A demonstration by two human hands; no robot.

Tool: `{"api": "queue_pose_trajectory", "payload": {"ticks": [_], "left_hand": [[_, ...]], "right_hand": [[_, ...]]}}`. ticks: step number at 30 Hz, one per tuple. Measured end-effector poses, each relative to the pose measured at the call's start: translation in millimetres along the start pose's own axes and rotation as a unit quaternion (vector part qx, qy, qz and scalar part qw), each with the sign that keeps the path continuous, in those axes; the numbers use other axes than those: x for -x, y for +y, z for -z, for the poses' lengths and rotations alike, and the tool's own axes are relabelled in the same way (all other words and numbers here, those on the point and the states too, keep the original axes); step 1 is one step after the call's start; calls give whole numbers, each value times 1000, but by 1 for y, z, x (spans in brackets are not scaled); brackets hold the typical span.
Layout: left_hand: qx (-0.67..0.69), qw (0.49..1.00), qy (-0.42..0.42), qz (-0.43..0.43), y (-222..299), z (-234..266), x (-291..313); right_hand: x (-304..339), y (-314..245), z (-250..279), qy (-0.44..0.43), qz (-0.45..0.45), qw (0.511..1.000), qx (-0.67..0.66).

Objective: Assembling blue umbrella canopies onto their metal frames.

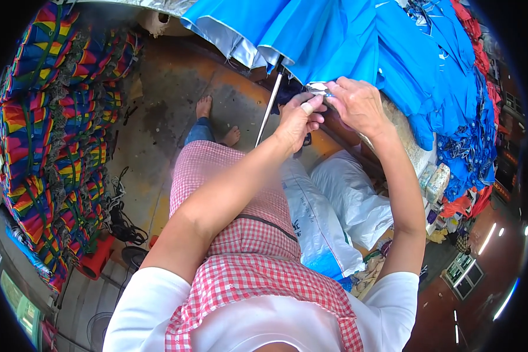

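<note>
A blue umbrella (pixel 320 41) with a silvery lining hangs partly open above my hands, its metal shaft (pixel 268 108) slanting down toward my apron. My left hand (pixel 299 123) is closed at the canopy's lower edge, thumb and fingers pinched together; a pale wrap (pixel 307 108) circles one finger. Right beside it, my right hand (pixel 358 104) pinches the same edge from the other side. Between the fingertips shows a small whitish, shiny piece (pixel 319 90), too small and covered to name.
More blue umbrella cloth (pixel 446 70) is heaped at the right. White woven sacks (pixel 317 217) stand below my right forearm. Rainbow-coloured bundles (pixel 29 129) are stacked along the left, with black cables (pixel 123 226) and a red object (pixel 95 258) on the floor nearby.
</note>
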State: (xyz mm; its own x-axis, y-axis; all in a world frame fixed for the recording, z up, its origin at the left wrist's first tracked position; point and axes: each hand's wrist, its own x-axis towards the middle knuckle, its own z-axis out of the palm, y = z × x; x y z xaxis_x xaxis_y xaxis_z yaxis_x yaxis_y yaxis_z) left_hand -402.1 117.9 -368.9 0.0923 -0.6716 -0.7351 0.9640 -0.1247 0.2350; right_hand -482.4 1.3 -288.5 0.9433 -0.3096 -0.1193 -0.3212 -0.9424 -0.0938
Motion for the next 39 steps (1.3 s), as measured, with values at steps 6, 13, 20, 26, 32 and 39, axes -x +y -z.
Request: {"api": "queue_pose_trajectory", "payload": {"ticks": [6,13,20,26,32,39], "left_hand": [[-49,998,-3,25,-1,15,-6],[11,1000,-1,7,2,19,4],[28,999,-25,9,4,20,8],[-89,986,-127,57,21,27,21],[-233,936,122,-233,88,62,43],[-60,967,105,-223,101,73,-20]], "right_hand": [[-6,0,6,-25,6,1000,1],[-11,2,25,-91,3,996,22],[-15,-5,13,-38,26,998,-41],[-15,-11,11,-81,-74,992,-64],[-42,-63,40,32,-149,951,-270],[-104,-86,-12,6,-142,981,-131]]}}
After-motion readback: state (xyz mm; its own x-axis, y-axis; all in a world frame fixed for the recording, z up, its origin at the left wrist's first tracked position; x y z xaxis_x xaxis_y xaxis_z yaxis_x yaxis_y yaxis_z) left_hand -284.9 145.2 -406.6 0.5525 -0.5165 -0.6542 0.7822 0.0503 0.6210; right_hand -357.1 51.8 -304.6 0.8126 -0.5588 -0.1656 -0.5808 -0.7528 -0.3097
